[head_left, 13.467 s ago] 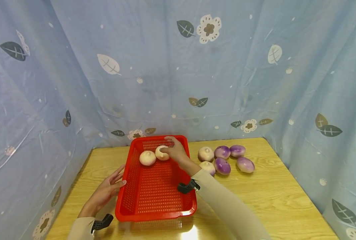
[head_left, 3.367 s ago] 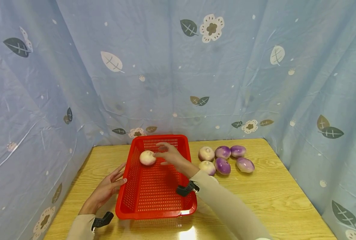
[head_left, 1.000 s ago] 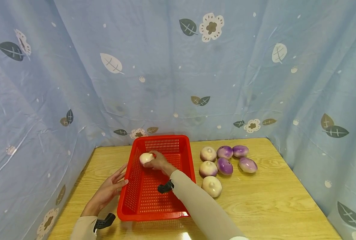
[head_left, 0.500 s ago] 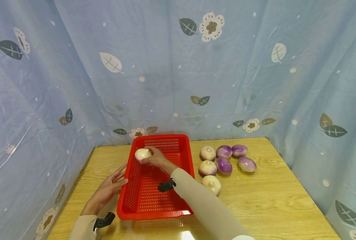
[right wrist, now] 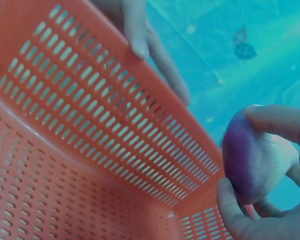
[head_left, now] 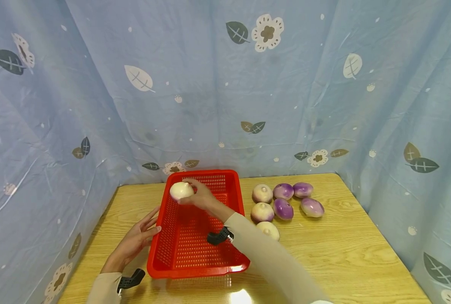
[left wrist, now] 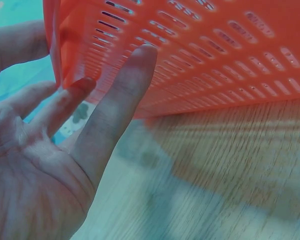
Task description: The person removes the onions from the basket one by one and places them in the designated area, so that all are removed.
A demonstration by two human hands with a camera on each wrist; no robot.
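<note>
A white turnip with a purple base [head_left: 181,191] is held up in my right hand [head_left: 202,197], over the far left part of the red plastic basket [head_left: 195,272]. The right wrist view shows the thumb and fingers curled round the purple-and-white turnip [right wrist: 257,155], above the slotted wall [right wrist: 100,110]. My left hand [head_left: 133,240] is at the basket's left side, fingers fairly straight. In the left wrist view, the left hand [left wrist: 45,165] has its fingers [left wrist: 125,85] against or close to the outer wall; exact contact is partly hidden.
Right of the basket, several turnips lie on the wooden table [head_left: 347,249]. Pale ones [head_left: 262,212] form a column, the front one [head_left: 268,231] partly behind my sleeve. Purple-side-up ones [head_left: 283,209] lie beside them. A blue curtain [head_left: 195,105] surrounds the table.
My right hand has gripped the last turnip in the basket and raised it from the floor toward the far left rim. Another turnip, in the basket earliest, is gone from it. The left hand stays.
</note>
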